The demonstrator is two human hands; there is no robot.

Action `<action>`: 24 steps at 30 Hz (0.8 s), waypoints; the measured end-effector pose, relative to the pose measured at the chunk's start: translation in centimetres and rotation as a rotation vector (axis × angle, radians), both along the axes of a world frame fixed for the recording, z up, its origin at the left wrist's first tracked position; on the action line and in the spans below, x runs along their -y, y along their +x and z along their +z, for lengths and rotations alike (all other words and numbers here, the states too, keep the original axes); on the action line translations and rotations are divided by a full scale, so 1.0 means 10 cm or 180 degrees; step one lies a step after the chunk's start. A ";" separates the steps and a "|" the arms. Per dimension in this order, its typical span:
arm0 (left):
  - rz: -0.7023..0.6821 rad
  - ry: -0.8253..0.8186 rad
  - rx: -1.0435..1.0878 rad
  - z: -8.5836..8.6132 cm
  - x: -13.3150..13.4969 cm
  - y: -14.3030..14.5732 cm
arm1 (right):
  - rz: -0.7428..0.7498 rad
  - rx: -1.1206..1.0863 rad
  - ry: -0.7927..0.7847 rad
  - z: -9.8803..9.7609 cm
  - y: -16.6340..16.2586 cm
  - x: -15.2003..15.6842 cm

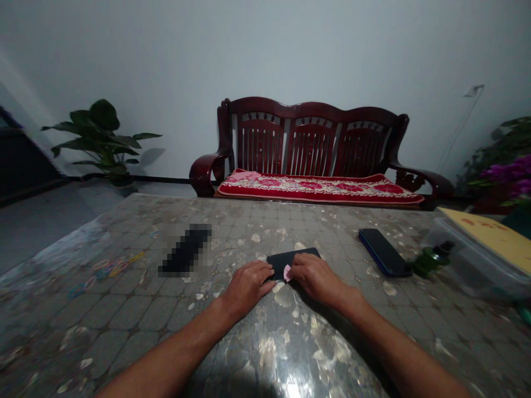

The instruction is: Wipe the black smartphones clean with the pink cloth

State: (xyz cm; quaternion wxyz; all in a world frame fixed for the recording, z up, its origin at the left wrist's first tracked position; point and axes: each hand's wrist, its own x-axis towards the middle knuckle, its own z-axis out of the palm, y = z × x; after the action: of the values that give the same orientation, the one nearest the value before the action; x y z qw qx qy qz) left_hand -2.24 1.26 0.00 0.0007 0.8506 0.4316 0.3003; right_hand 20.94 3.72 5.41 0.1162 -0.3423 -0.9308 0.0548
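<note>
A flat black rectangular object [290,257] lies on the patterned table [145,309] just ahead of me. My left hand [248,283] rests with curled fingers at its near left corner. My right hand [313,273] covers its near right edge and pinches a small pink piece [287,272] between thumb and fingers. The two hands nearly meet around the pink piece. I cannot tell whether the left hand grips anything.
A dark phone [384,252] lies to the right, beside a small green bottle [427,261] and a clear plastic box [477,260]. A blurred dark object [185,250] and several coloured rubber bands [112,267] lie at the left. A wooden bench [311,149] stands behind.
</note>
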 end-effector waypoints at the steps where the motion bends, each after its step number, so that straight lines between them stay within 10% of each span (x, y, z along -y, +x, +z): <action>1: -0.0015 -0.0041 0.0018 0.02 0.01 0.01 | 0.0052 -0.0018 0.0020 -0.01 -0.06 0.00; 24: -0.0023 -0.0213 -0.0098 0.08 0.02 0.01 | -0.0679 0.0171 -0.0074 0.00 -0.32 -0.38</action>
State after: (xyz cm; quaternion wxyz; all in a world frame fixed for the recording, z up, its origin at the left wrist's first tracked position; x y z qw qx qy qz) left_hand -2.10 1.05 0.76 0.0235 0.8562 0.4382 0.2725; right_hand 17.76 7.51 5.39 0.0924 -0.4421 -0.8911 0.0437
